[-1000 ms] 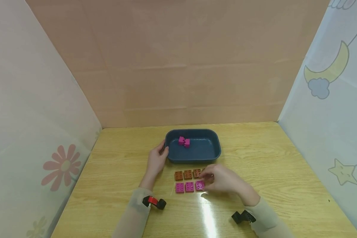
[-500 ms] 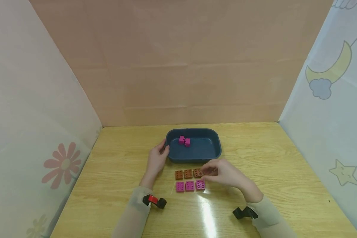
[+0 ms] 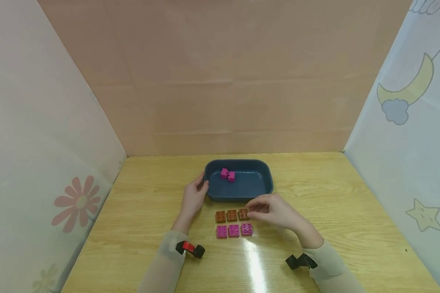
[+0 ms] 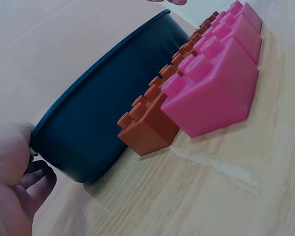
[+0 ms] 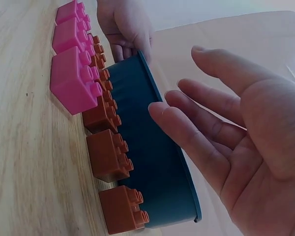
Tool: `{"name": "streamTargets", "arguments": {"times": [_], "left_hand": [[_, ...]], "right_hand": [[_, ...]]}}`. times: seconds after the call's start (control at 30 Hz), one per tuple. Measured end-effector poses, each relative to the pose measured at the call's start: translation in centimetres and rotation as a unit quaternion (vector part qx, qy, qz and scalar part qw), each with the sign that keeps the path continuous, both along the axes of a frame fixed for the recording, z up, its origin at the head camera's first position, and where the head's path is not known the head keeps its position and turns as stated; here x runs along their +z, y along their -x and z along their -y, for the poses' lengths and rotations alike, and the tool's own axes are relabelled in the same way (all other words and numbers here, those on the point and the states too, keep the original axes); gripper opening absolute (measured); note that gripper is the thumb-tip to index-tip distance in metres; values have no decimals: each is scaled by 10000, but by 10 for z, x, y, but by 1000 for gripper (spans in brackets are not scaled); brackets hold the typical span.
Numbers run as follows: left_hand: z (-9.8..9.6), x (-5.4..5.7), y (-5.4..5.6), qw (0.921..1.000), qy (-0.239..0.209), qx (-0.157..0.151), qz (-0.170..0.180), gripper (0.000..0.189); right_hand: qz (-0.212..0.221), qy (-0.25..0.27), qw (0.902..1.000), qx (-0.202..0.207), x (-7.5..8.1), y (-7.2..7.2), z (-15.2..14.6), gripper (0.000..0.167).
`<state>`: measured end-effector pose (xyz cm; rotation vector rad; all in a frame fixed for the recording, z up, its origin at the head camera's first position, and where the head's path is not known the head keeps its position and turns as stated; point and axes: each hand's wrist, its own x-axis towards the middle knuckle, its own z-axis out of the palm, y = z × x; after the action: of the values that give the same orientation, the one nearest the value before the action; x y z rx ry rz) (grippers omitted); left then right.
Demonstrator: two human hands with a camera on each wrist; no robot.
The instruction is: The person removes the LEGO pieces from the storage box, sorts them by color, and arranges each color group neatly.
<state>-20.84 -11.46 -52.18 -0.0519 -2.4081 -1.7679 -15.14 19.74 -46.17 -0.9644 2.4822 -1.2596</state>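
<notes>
My left hand (image 3: 193, 197) grips the left end of a dark blue tray (image 3: 238, 199), thumb at the rim and fingers curled against the outer wall in the left wrist view. Inside the tray lie two small pink toy bricks (image 3: 231, 176). In front of it stand a row of several brown toy bricks (image 3: 232, 215) and a nearer row of three pink bricks (image 3: 234, 230), studs up. Above the right end of the brown row hovers my right hand (image 3: 276, 211). Its fingers (image 5: 187, 135) are spread and hold nothing; in the head view the hand hides the last brown bricks.
Everything stands on a light wood table (image 3: 315, 195). A tan backdrop (image 3: 234, 81) rises behind it, with patterned white sheets at both sides. Each sleeve carries a black wrist mount (image 3: 300, 261).
My right hand has shifted slightly towards the tray and left over the brown row. The left hand, tray and visible bricks stay put.
</notes>
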Motion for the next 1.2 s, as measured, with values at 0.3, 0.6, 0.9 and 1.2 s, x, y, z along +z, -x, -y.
{"name": "streamTargets", "arguments": {"times": [0.3,0.6,0.9,1.2], "left_hand": [[0,-1,0,9999,91,5,-120,47],[0,-3,3,9998,148,6,-146,47],[-1,-3,0,9998,135,-73,-121,48],[0,0,0,9999,80,-68,-95,48]], "right_hand": [[-178,-36,9997,-147,4,0,-4,29],[35,-36,9996,-287,12,13,2,29],[257,-41,9962,-825,9,53,21,35],[-22,107,9886,-1501,-14,97,52,37]]}}
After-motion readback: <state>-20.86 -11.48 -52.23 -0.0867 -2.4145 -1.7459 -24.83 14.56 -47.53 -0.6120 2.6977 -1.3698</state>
